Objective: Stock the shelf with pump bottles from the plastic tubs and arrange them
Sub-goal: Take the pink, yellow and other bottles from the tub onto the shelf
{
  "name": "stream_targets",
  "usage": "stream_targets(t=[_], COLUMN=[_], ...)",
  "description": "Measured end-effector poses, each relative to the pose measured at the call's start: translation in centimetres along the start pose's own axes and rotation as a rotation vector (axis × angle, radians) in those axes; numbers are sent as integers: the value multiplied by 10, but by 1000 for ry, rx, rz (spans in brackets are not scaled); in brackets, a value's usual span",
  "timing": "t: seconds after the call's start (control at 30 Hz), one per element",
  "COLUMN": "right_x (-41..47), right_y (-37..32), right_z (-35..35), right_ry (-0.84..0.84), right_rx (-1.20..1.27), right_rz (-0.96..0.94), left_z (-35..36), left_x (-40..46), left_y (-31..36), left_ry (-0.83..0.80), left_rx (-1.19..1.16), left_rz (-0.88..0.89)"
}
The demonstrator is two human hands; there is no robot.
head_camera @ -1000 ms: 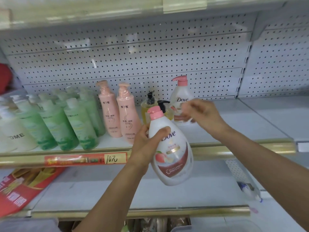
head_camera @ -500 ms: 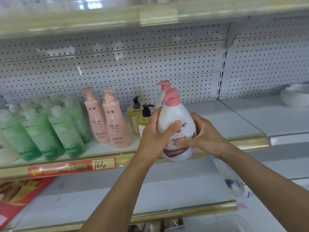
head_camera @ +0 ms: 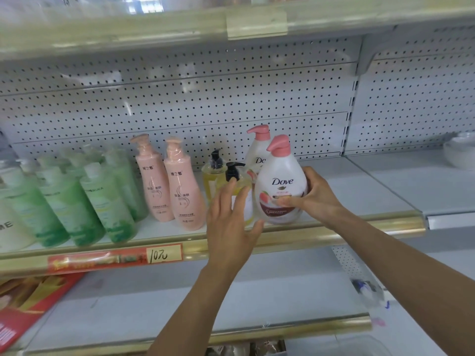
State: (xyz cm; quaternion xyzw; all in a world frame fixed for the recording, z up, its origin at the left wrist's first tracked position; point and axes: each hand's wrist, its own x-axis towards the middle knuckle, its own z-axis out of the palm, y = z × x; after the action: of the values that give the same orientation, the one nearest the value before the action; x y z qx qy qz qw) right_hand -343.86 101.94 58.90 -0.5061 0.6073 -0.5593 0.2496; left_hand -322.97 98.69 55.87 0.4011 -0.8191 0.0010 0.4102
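A white Dove pump bottle (head_camera: 280,185) with a pink pump stands upright near the front edge of the shelf (head_camera: 359,199). My right hand (head_camera: 317,195) wraps its right side and front label. My left hand (head_camera: 232,224) hovers just left of it with fingers spread, holding nothing, in front of a yellow bottle with a black pump (head_camera: 235,176). A second Dove bottle (head_camera: 257,151) stands directly behind the first. Left of these are another yellow pump bottle (head_camera: 212,173) and two pink pump bottles (head_camera: 180,191).
Several green bottles (head_camera: 102,201) crowd the shelf's left part, with a white bottle (head_camera: 10,224) at the far left. A red price strip (head_camera: 113,258) marks the gold shelf rail. The lower shelf (head_camera: 180,299) holds a red package (head_camera: 30,299) and a clear bottle (head_camera: 367,291). White bowls (head_camera: 460,152) sit far right.
The Dove bottle went from being held up in both hands to standing on the shelf. My left hand has let go and drawn back to the left; my right hand still holds it.
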Motion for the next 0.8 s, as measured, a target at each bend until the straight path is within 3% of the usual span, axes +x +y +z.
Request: stream_targets(t=[0.13, 0.27, 0.8], right_x=[8, 16, 15], right_y=[10, 11, 9], right_z=[2, -1, -2], right_ry=[-38, -114, -181], right_rx=[36, 45, -55], right_rz=[37, 59, 107], left_z=[8, 15, 13], left_x=[14, 30, 37], left_y=[-12, -17, -20], left_ry=[5, 5, -29], left_rx=[-42, -68, -126], left_rz=[-192, -270, -258])
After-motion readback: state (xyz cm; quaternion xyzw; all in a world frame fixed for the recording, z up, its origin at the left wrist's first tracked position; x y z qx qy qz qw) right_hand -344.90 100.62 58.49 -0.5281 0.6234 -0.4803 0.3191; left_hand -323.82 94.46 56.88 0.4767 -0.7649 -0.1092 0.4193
